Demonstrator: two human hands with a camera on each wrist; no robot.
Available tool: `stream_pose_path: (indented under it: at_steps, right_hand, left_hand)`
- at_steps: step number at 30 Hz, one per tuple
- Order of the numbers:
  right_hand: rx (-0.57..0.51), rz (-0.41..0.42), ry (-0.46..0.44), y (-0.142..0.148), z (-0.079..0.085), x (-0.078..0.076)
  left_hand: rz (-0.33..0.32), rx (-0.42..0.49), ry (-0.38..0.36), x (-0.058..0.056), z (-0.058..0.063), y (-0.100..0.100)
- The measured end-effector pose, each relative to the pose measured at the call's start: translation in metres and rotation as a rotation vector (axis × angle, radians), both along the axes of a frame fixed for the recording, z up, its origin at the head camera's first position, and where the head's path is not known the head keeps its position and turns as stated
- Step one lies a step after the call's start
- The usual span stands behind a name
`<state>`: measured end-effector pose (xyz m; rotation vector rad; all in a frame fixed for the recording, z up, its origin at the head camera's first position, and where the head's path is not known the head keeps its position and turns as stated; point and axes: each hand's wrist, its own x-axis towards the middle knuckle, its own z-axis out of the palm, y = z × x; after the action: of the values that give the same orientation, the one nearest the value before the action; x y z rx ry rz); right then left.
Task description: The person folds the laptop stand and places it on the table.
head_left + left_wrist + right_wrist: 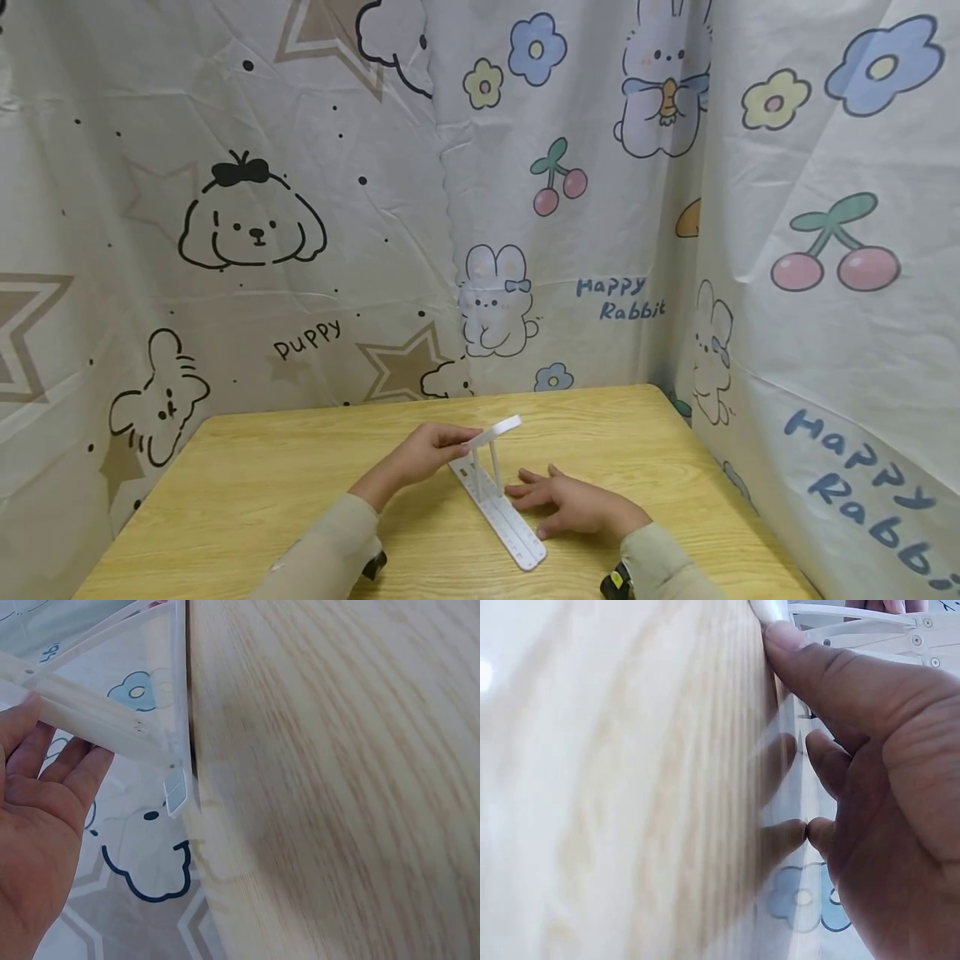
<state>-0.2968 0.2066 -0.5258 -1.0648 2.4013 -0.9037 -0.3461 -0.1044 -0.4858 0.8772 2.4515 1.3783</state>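
Observation:
A white folding stand stands on the table, its long slotted base lying aslant. Two thin struts rise from the base to a tilted upper plate. My left hand pinches the far-left end of that plate between thumb and fingers. In the left wrist view, the fingers curl under a white bar of the stand. My right hand rests at the base's right side, fingers spread over the table. The right wrist view has its thumb at the base's edge.
The wood-grain table has rounded far corners. Behind it and along the right hangs a printed curtain with puppies, rabbits, flowers and cherries. Dark straps with small devices sit at both wrists.

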Motion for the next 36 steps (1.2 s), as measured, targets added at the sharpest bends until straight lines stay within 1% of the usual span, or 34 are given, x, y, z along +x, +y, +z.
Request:
stream_pose_path:
  at_steps: [3, 9, 12, 17, 19, 24, 31, 36]
  right_hand:
    - [-0.007, -0.004, -0.009, -0.002, -0.001, 0.001]
    - [-0.026, -0.011, -0.017, -0.009, -0.001, 0.005]
    - [-0.029, 0.0, -0.005, -0.013, -0.001, 0.006]
    - [-0.018, -0.005, 0.015, -0.018, 0.001, 0.007]
    - [-0.014, -0.014, 0.01, -0.019, 0.002, 0.007]
    - [-0.025, -0.005, 0.012, -0.021, 0.001, 0.006]
    - [-0.021, -0.035, 0.023, -0.022, -0.003, 0.007]
    - [-0.028, -0.008, 0.051, -0.024, -0.003, 0.009]
  left_hand:
    - [-0.011, 0.01, -0.008, 0.001, 0.001, -0.002]
    - [-0.012, 0.012, -0.002, 0.0, -0.001, -0.011]
    - [-0.012, 0.02, -0.014, 0.002, 0.0, -0.015]
    - [-0.004, 0.019, -0.017, 0.003, 0.001, -0.015]
    - [0.002, 0.018, -0.016, 0.003, 0.001, -0.016]
    - [0.014, 0.02, -0.013, 0.001, 0.0, -0.018]
    - [0.001, 0.044, -0.023, -0.001, -0.003, -0.019]
    - [0.004, 0.051, -0.03, -0.001, 0.0, -0.017]
